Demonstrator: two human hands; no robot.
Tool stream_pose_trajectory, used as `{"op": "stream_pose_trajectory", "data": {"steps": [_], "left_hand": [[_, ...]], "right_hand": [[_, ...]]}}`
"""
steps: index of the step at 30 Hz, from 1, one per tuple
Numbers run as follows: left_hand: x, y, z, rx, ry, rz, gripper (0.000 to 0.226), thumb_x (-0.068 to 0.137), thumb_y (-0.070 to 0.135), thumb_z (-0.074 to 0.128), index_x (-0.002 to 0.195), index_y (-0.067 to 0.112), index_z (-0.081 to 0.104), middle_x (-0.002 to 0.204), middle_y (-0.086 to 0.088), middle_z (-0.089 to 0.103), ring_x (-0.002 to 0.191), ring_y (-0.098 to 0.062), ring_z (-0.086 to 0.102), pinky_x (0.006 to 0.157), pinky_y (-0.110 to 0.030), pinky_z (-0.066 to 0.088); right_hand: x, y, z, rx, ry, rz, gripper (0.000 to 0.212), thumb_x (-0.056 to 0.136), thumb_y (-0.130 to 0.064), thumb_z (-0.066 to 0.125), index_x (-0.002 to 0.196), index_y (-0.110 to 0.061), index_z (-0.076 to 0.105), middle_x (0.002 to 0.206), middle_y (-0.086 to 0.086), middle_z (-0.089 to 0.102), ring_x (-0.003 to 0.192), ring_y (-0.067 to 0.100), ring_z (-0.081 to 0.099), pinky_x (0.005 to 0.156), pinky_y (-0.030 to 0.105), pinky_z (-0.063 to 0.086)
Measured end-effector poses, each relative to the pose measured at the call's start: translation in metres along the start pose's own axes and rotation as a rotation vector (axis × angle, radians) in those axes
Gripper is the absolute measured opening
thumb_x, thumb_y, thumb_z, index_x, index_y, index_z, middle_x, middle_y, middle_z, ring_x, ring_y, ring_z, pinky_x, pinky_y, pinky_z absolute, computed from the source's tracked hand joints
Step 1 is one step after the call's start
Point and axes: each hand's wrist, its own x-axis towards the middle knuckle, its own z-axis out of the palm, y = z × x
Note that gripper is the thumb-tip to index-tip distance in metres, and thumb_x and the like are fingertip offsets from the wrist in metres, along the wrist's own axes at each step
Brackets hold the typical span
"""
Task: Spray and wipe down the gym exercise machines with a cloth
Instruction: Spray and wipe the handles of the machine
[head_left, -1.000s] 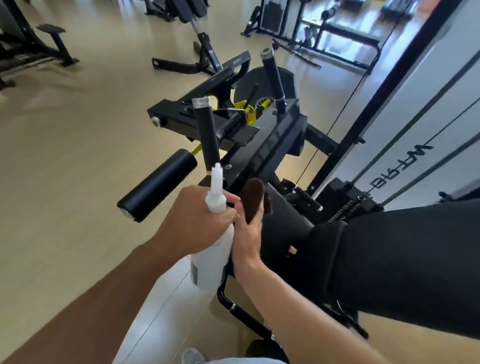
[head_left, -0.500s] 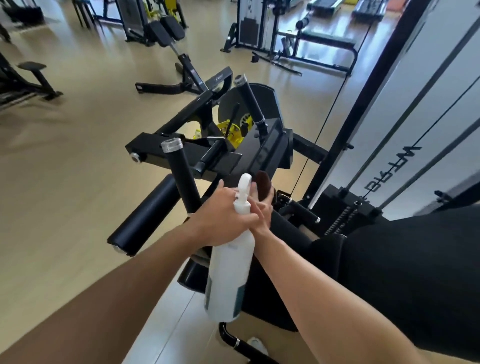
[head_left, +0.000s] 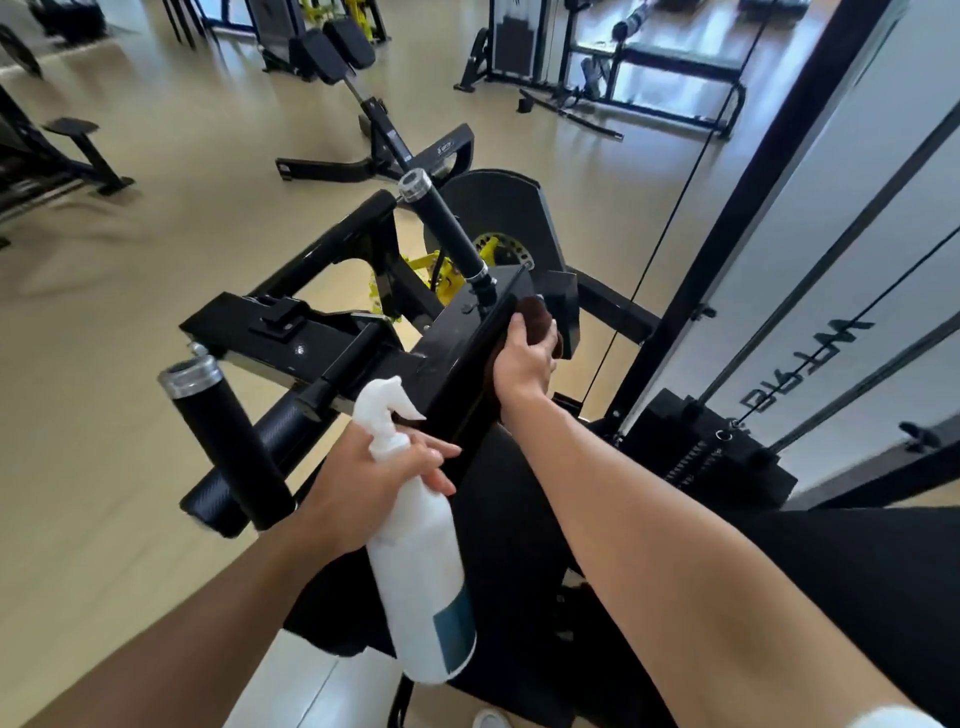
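A black exercise machine (head_left: 311, 332) with yellow parts fills the middle of the view. My right hand (head_left: 522, 358) presses a dark brown cloth (head_left: 540, 319) against the machine's black side plate, just below an upright black handle (head_left: 447, 228). My left hand (head_left: 363, 478) grips the neck of a white spray bottle (head_left: 421, 582), which hangs nozzle-up near the machine's black seat pad (head_left: 519, 519). A second black handle (head_left: 228, 441) with a silver cap stands left of the bottle.
A weight stack frame with cables and a white panel (head_left: 810, 291) rises on the right. A black padded bench (head_left: 374, 130) stands on the tan floor (head_left: 130, 364) beyond the machine. More black machines sit at the far left (head_left: 47, 161) and back right (head_left: 623, 67).
My right hand has slid the cloth forward and up along the machine's side plate, away from my left hand. The bottle stays in my left hand, now lower and apart from the right.
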Motion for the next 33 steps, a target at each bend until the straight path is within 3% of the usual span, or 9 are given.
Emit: {"op": "stream_pose_trajectory", "data": {"steps": [3,8,11,14,18,21,25,30,33], "left_hand": [[0.003,-0.001,0.0,-0.008,0.016,-0.043,0.029,0.071,0.017,0.058,0.06,-0.009,0.066,0.081,-0.019,0.077,0.097,-0.014,0.075,0.088,-0.034,0.05],[0.02,0.009,0.006,0.141,-0.074,-0.079,0.023,0.071,0.019,0.058,0.055,0.008,0.07,0.072,-0.011,0.077,0.101,-0.01,0.074,0.107,-0.047,0.046],[0.026,0.012,0.011,0.157,-0.042,-0.041,0.027,0.069,0.023,0.058,0.057,0.003,0.072,0.073,-0.01,0.077,0.102,-0.008,0.074,0.109,-0.047,0.045],[0.025,0.009,0.013,0.149,-0.01,-0.03,0.032,0.07,0.019,0.057,0.062,-0.009,0.07,0.071,-0.013,0.076,0.1,-0.009,0.074,0.11,-0.047,0.045],[0.023,0.01,0.014,0.163,0.002,0.0,0.024,0.068,0.016,0.057,0.051,0.011,0.073,0.07,-0.011,0.076,0.093,-0.015,0.076,0.105,-0.05,0.048],[0.025,0.007,0.013,0.153,-0.007,0.001,0.023,0.067,0.019,0.06,0.047,0.02,0.071,0.069,-0.009,0.076,0.094,-0.02,0.075,0.103,-0.053,0.049],[0.027,0.004,0.012,0.137,0.009,-0.043,0.022,0.067,0.021,0.06,0.056,0.006,0.071,0.07,-0.013,0.075,0.093,-0.019,0.075,0.104,-0.051,0.049],[0.03,0.004,0.015,0.21,0.007,-0.021,0.023,0.069,0.018,0.057,0.056,0.004,0.071,0.069,-0.007,0.076,0.087,-0.013,0.075,0.101,-0.046,0.05],[0.03,0.003,0.016,0.244,0.019,-0.009,0.026,0.069,0.018,0.057,0.058,0.0,0.072,0.069,-0.006,0.076,0.085,-0.01,0.075,0.1,-0.044,0.05]], "right_hand": [[0.029,-0.014,-0.002,0.025,-0.01,0.0,0.069,0.102,-0.062,0.045,0.162,-0.039,0.019,0.15,0.014,0.04,0.129,0.038,0.051,0.11,0.055,0.044],[0.056,-0.024,-0.007,0.017,-0.035,-0.036,0.067,0.102,-0.061,0.044,0.159,-0.03,0.028,0.145,0.013,0.048,0.127,0.036,0.053,0.111,0.054,0.044],[0.04,-0.016,-0.012,-0.044,-0.063,-0.091,0.061,0.105,-0.056,0.043,0.16,-0.038,0.023,0.149,0.013,0.044,0.125,0.036,0.055,0.108,0.055,0.046],[-0.004,0.013,-0.013,-0.169,-0.075,-0.37,0.051,0.104,-0.041,0.045,0.151,-0.052,0.029,0.162,0.008,0.028,0.137,0.037,0.046,0.108,0.057,0.046],[-0.06,0.061,-0.029,-0.284,-0.176,-0.645,0.051,0.099,-0.038,0.049,0.149,-0.046,0.041,0.171,-0.006,0.016,0.156,0.025,0.016,0.122,0.057,0.029],[-0.048,0.058,-0.033,-0.317,-0.21,-0.567,0.057,0.097,-0.055,0.044,0.152,-0.058,0.031,0.173,-0.008,0.008,0.158,0.026,0.013,0.122,0.06,0.027],[-0.015,0.022,-0.008,-0.229,-0.15,-0.311,0.065,0.096,-0.067,0.037,0.157,-0.061,0.013,0.174,-0.002,-0.006,0.155,0.036,0.017,0.123,0.061,0.024],[0.042,-0.015,0.001,-0.093,-0.027,-0.084,0.064,0.103,-0.06,0.039,0.161,-0.046,0.017,0.165,0.01,0.022,0.14,0.042,0.041,0.118,0.061,0.034],[0.068,-0.027,-0.003,0.012,-0.047,-0.003,0.064,0.097,-0.063,0.042,0.155,-0.039,0.031,0.14,0.012,0.051,0.121,0.037,0.057,0.107,0.06,0.047]]}}
